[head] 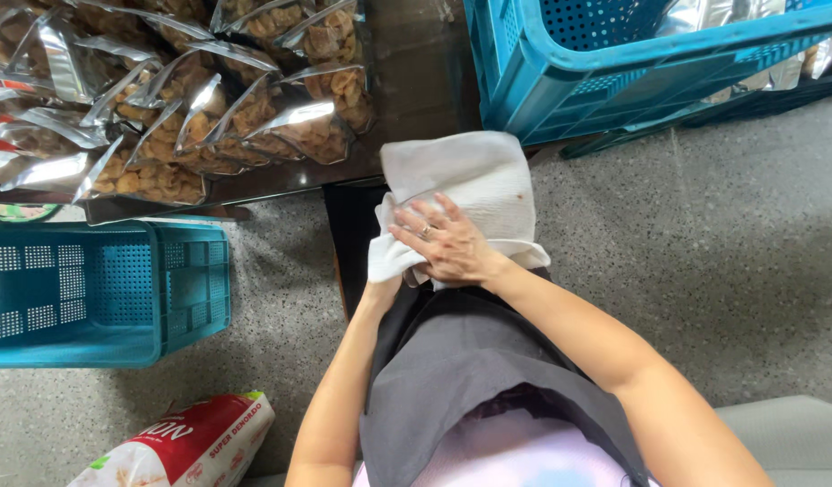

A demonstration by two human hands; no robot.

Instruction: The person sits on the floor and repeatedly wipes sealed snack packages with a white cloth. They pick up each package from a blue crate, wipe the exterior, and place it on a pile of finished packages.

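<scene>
A white cloth [470, 176] lies over my lap, at the edge of a dark table. My right hand [448, 242], with a ring on one finger, rests flat on the cloth with its fingers spread and pressed into it. My left hand [383, 287] is under the cloth's lower left corner; only the wrist shows, so its fingers are hidden. A dark apron [452, 361] covers my lap below the hands.
Several clear bags of fried snacks [209, 117] lie on the dark table [416, 81] ahead left. A teal crate [100, 293] stands on the speckled floor at left, another teal crate [614, 72] at upper right. A red and white sack [186, 446] lies at bottom left.
</scene>
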